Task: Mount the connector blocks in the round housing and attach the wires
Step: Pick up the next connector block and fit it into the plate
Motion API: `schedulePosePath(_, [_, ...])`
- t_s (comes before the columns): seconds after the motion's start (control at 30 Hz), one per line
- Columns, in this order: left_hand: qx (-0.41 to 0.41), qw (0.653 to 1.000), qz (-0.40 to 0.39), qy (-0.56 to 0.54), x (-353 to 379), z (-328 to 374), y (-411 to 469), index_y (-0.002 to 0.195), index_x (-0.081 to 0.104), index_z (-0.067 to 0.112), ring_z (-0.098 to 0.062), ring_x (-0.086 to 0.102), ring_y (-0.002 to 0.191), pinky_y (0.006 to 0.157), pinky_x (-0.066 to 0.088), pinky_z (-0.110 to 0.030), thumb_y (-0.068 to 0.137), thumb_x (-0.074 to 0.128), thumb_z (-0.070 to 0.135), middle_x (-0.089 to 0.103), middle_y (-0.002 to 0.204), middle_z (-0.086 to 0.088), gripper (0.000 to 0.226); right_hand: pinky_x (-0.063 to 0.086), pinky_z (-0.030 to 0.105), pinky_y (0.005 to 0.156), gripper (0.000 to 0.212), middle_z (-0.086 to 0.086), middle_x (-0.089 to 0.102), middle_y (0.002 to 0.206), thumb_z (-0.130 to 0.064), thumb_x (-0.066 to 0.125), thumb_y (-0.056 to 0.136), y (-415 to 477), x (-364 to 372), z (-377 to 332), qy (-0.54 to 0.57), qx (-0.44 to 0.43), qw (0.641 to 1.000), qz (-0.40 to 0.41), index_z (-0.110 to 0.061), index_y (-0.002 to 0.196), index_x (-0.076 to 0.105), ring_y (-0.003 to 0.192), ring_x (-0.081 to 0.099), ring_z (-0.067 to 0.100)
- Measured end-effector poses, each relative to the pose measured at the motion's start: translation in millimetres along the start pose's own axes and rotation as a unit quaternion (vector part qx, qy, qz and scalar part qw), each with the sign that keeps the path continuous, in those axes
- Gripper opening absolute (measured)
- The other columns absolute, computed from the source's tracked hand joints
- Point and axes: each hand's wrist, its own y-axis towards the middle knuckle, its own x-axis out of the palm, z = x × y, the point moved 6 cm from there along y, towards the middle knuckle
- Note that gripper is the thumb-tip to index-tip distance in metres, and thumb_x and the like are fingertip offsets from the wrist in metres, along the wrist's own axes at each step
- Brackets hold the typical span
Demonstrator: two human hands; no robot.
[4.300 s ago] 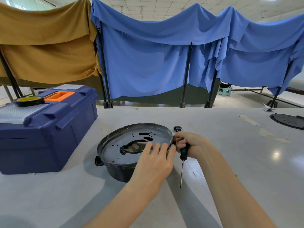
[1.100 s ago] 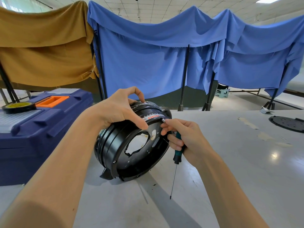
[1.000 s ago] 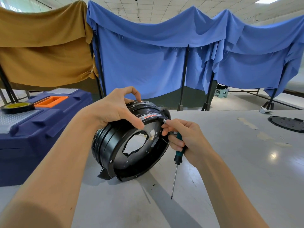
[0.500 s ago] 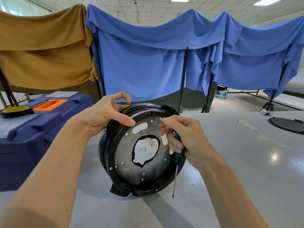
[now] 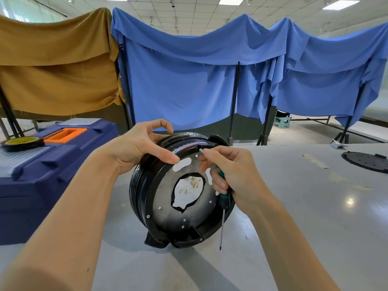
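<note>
Head camera looks down on a round housing standing on its edge on a table, its flat face turned toward the viewer and tipped slightly back. The left hand grips the upper left of the rim, with the thumb laid across the face and the fingers curled over the top. The right hand is at the upper right of the face. Its lower fingers are wrapped round the teal and black handle of a screwdriver, whose thin shaft points down just beside the housing's right edge. Its thumb and forefinger pinch a small silvery piece against the rim; what the piece is cannot be told.

The table is pale grey, smooth and glossy, with light glare and a few scuffed patches at the right. A dark blue plastic toolbox with an orange inset sits at the left, and a roll of tape lies on its lid. A flat black disc lies far right on the table. Beyond it, blue cloth and mustard cloth hang in folds over black stands, under a tiled ceiling with panel lights.

The housing is black with a ribbed outer wall. Its face is a dull grey metal plate pierced by small holes, oblong slots and a ragged central opening. Small brass terminals show through the opening.
</note>
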Motion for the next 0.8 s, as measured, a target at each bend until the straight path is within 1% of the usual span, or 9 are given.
schedulePosePath(0.2, [0.000, 1.000, -0.007, 0.011, 1.5, 0.4, 0.2, 0.096, 0.056, 0.022, -0.038, 0.068, 0.086, 0.072, 0.059, -0.042, 0.042, 0.088, 0.007, 0.072, 0.099, -0.018, 0.064, 0.027, 0.018, 0.034, 0.024, 0.014, 0.067, 0.067, -0.012, 0.061, 0.095, 1.3, 0.3, -0.7, -0.003, 0.005, 1.000, 0.007, -0.002, 0.076, 0.071, 0.029, 0.030, 0.011])
schedulePosePath(0.33, [-0.002, 1.000, -0.007, 0.019, 1.7, 1.0, 1.1, 0.095, 0.057, 0.022, -0.038, 0.069, 0.087, 0.071, 0.059, -0.041, 0.042, 0.089, 0.009, 0.072, 0.098, -0.018, 0.063, 0.027, 0.017, 0.035, 0.024, 0.013, 0.067, 0.065, -0.010, 0.060, 0.095, 1.1, 0.9, -2.8, -0.006, 0.019, 1.000, 0.018, 0.000, 0.076, 0.070, 0.029, 0.030, 0.010])
schedulePosePath(0.57, [-0.005, 1.000, -0.005, 0.026, 2.9, 1.8, 2.8, 0.093, 0.058, 0.023, -0.041, 0.069, 0.090, 0.073, 0.058, -0.044, 0.043, 0.089, 0.011, 0.072, 0.100, -0.020, 0.060, 0.029, 0.018, 0.034, 0.024, 0.012, 0.067, 0.063, -0.009, 0.059, 0.096, 1.9, 2.3, -8.3, -0.009, 0.052, 0.998, 0.034, 0.003, 0.077, 0.069, 0.030, 0.031, 0.009])
schedulePosePath(0.7, [-0.002, 1.000, -0.003, 0.020, 3.2, 2.3, 2.1, 0.087, 0.060, 0.025, -0.040, 0.069, 0.089, 0.071, 0.059, -0.043, 0.043, 0.089, 0.011, 0.072, 0.100, -0.020, 0.055, 0.029, 0.020, 0.036, 0.026, 0.009, 0.068, 0.064, -0.016, 0.060, 0.097, 1.4, 1.0, -7.8, -0.055, 0.032, 0.997, 0.048, 0.000, 0.079, 0.068, 0.032, 0.031, 0.013])
schedulePosePath(0.8, [-0.001, 1.000, -0.005, 0.018, 4.1, 2.5, 1.7, 0.084, 0.060, 0.026, -0.038, 0.069, 0.088, 0.069, 0.058, -0.041, 0.043, 0.089, 0.011, 0.072, 0.100, -0.019, 0.052, 0.030, 0.022, 0.038, 0.029, 0.009, 0.065, 0.060, -0.025, 0.064, 0.095, -0.2, -3.6, -7.2, -0.110, -0.002, 0.991, 0.082, -0.005, 0.074, 0.067, 0.031, 0.033, 0.014])
